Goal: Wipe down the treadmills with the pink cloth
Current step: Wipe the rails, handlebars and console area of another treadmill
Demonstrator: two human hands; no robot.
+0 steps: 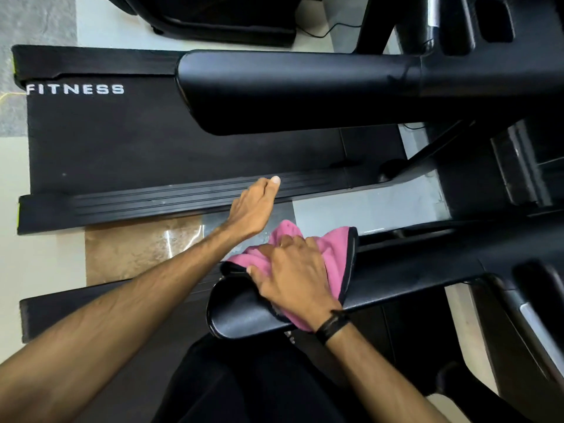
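Observation:
The pink cloth (329, 254), edged in black, lies draped over the near treadmill's black handrail (244, 312). My right hand (293, 270) lies on top of the cloth, holding it against the rail, fingers bent over the bunched fabric and thumb at the cloth's left edge. A black band circles that wrist. My left hand (256, 206) reaches out over the gap between the two machines, above the ribbed side rail (137, 203) of the far treadmill, fingers together and holding nothing. The far treadmill's belt (128, 141) reads "FITNESS".
The far treadmill's thick padded handrail (290, 90) runs across the upper middle. Both consoles and uprights (503, 166) crowd the right side. A strip of shiny floor with a brown patch (137, 251) shows between the machines. Another machine's base (219, 22) is at the top.

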